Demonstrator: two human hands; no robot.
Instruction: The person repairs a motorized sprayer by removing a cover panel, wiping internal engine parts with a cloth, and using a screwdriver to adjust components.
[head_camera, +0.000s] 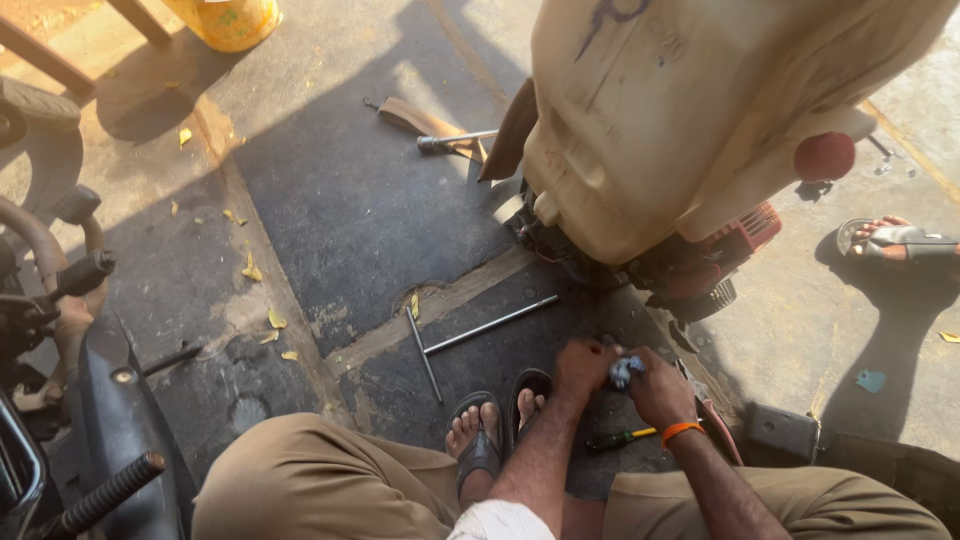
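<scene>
Both my hands meet low over the ground between my knees, holding a small grey metal part (626, 371). My left hand (583, 367) grips its left side. My right hand (658, 386), with an orange band at the wrist, closes on its right side. Just ahead stands a large cream plastic tank (680, 110) with a red cap (824, 156), mounted over a small red and black engine (700, 265). A screwdriver (612, 438) with a green and yellow handle lies under my right forearm. My sandalled feet (495, 420) rest to the left of the hands.
Two long metal rods (490, 325) lie crossed on the dark ground. A socket tool (455, 141) rests on a cardboard scrap farther off. A motorcycle's handlebar and seat (90, 400) fill the left edge. Another person's sandalled foot (900, 240) is at the right. A yellow container (228, 20) stands top left.
</scene>
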